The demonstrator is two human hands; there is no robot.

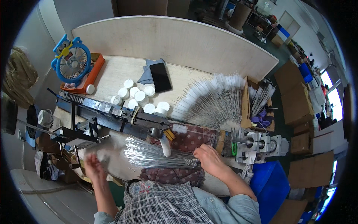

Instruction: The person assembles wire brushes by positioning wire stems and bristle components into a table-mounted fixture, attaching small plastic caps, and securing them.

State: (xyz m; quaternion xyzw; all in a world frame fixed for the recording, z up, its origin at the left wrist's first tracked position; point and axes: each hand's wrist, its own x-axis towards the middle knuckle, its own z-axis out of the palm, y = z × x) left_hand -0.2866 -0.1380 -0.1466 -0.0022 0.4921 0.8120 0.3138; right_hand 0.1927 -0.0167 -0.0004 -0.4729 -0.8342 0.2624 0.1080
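Note:
My right hand is at the right end of a bundle of thin silver wires, its fingers drawn together by the twisted wire ends. What is between the fingertips is too small to make out. My left hand is raised off the bundle's left end, below the machine's lever; motion smears its fingers. A white-bristled wire brush lies lengthwise past the right end of the long dark metal machine. A white-wrapped handle points down over the bundle.
Many finished wire brushes fan out at the back right, beside a cardboard box. White round tubs, a black phone and a blue owl fan stand farther back. At right are a metal clamping device and a blue bin.

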